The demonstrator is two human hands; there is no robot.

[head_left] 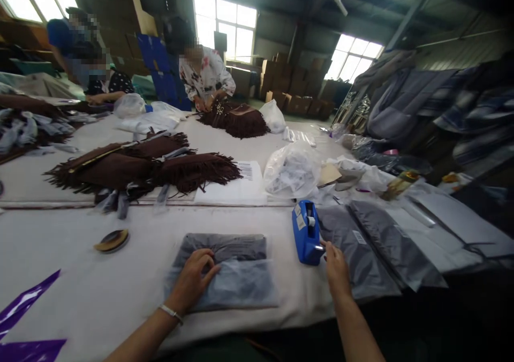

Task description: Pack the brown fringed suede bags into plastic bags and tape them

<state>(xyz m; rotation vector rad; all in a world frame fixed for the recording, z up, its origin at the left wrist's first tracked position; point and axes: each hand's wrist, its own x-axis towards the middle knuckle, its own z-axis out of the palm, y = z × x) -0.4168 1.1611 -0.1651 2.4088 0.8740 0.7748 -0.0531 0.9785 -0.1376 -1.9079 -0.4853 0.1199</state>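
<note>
A dark grey folded cloth in a clear plastic bag [241, 284] lies on the near table, its whitish flap folded over the lower part. My left hand [196, 276] rests on the bag with thumb and fingers apart, pressing it at the flap's upper edge. To the right stands a blue tape dispenser [305, 239] with a white core in it. My right hand [336, 265] is at the dispenser's cutter end, fingertips drawn together on the tape's end; the tape itself is barely visible. Beside this hand lie flat bagged grey pieces [361, 249] with white labels.
Brown fringed cloths [136, 166] lie across the table, near a printed sheet [251, 182] and a clear bag of white scraps [292, 169]. A dark tan-edged oval object [112, 240] sits at left, purple plastic [30, 319] nearer. People work opposite, one in a floral top [206, 75].
</note>
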